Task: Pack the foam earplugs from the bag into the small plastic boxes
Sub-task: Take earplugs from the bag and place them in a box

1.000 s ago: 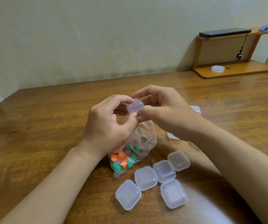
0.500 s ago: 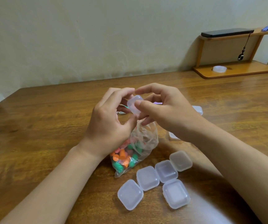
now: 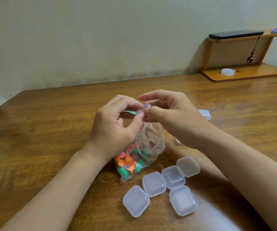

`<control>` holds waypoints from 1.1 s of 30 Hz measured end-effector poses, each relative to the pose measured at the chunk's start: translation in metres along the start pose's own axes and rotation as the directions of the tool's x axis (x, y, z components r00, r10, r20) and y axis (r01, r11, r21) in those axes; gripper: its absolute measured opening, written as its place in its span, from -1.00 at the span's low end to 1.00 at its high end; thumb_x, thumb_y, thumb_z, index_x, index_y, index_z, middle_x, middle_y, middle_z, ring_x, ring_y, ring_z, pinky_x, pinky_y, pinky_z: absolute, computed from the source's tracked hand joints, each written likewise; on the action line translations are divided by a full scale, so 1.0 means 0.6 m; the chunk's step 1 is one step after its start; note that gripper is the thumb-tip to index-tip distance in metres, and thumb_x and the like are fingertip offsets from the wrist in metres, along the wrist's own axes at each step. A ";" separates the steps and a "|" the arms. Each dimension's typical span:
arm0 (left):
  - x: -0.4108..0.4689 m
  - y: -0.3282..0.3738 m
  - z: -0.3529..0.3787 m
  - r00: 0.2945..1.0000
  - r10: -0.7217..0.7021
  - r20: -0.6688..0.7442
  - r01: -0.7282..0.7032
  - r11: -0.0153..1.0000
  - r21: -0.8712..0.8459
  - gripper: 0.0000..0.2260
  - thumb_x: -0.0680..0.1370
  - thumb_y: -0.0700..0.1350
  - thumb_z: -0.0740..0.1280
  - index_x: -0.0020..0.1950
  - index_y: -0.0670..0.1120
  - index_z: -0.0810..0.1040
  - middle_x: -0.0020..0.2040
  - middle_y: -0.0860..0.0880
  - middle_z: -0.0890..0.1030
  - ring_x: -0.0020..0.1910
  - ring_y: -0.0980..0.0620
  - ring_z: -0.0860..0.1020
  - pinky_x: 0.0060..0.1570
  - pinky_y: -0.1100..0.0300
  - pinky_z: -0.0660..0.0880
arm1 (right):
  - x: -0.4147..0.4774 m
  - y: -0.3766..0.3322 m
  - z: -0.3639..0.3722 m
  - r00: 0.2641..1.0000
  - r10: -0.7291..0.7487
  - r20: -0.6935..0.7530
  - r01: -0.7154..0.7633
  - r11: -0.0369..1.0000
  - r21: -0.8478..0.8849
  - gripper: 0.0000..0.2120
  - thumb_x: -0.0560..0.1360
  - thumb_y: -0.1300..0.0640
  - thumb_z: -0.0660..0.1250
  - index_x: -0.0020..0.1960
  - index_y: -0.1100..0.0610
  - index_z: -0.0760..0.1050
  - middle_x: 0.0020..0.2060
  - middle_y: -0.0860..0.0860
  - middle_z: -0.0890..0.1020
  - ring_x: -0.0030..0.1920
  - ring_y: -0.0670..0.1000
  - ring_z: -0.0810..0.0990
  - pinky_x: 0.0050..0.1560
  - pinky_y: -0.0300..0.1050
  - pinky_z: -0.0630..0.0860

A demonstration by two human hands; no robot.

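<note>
Nearest, by the near edge of the desk: five small plastic boxes, clear and seemingly shut, huddled edge to edge within easy reach, probably waiting to be filled.

Just beyond and beside them: a clear bag, slumped on the desk with its mouth gathered upward toward the hands, likely left that way for quick picking. Heaped in its lower end: foam earplugs in orange, green and pink. None visible in any of the five boxes.

Above the bag's mouth, raised off the desk: one more box, the held box, gripped from both sides.
- Left hand: fingers curled in narrow, thumb and forefinger pinching the box's left side.
- Right hand: thumb and lower fingers pinching the right side, forefinger stretched out above it.

Reads as working the lid, opening or snapping shut; impossible to tell which, and contents not discernible.

Farther off, past the right hand toward the desk's right edge: a lone box, set well apart from the cluster, perhaps already dealt with.

At the far right corner, against the wall: a wooden shelf stand, with a roll of tape on its base and a flat black device on top.
</note>
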State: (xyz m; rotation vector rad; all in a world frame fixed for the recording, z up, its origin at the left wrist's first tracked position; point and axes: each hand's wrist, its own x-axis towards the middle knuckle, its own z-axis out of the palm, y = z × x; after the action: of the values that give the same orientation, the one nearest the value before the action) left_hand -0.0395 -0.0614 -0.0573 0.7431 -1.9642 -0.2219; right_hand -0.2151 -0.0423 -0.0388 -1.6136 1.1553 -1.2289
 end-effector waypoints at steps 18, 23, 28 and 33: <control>0.012 0.001 -0.005 0.878 -0.453 -0.158 0.391 0.867 -0.309 -0.82 0.61 -0.30 0.34 0.02 -0.02 0.62 -0.12 -0.06 0.69 -0.16 0.03 0.70 -0.25 0.13 0.65 | -0.010 -0.013 0.001 0.989 -0.018 0.144 0.027 0.998 -0.060 -0.39 0.43 0.58 0.26 0.36 0.10 0.49 0.10 0.02 0.68 0.09 -0.05 0.67 0.17 -0.06 0.61; 0.014 0.001 -0.002 0.760 -0.646 -0.076 0.560 0.709 -0.429 -0.80 0.63 -0.29 0.29 -0.01 -0.05 0.66 -0.14 -0.09 0.71 -0.15 -0.03 0.72 -0.25 0.03 0.66 | -0.009 -0.014 -0.003 0.992 -0.014 0.124 0.037 0.982 -0.187 -0.51 0.45 0.41 0.44 0.33 0.10 0.54 -0.01 0.05 0.67 -0.03 -0.03 0.68 0.07 -0.04 0.65; 0.022 -0.003 -0.002 0.606 -0.796 0.004 0.688 0.521 -0.505 -0.83 0.57 -0.33 0.37 0.07 -0.12 0.67 -0.08 -0.10 0.68 -0.30 0.11 0.67 -0.25 0.19 0.59 | -0.008 -0.019 -0.015 0.993 0.009 0.115 0.027 0.952 -0.305 -0.81 0.43 0.37 0.47 -0.11 0.11 0.59 -0.20 0.09 0.67 -0.23 -0.01 0.72 -0.12 0.04 0.69; 0.019 -0.007 0.001 0.604 -0.790 0.107 0.725 0.488 -0.486 -0.73 0.55 -0.30 0.40 0.23 -0.11 0.63 0.07 -0.14 0.68 -0.16 -0.02 0.66 -0.22 0.19 0.57 | -0.008 -0.011 -0.013 0.968 0.093 0.232 0.078 0.769 -0.635 -0.85 0.38 0.26 0.42 -0.23 0.01 0.62 -0.30 -0.07 0.65 -0.24 -0.15 0.60 -0.21 -0.19 0.61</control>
State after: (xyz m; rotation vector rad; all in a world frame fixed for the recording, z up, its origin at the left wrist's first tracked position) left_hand -0.0420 -0.0714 -0.0507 1.2102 -1.2182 -1.1476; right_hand -0.2221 -0.0362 -0.0320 -2.1838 1.5073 -0.5975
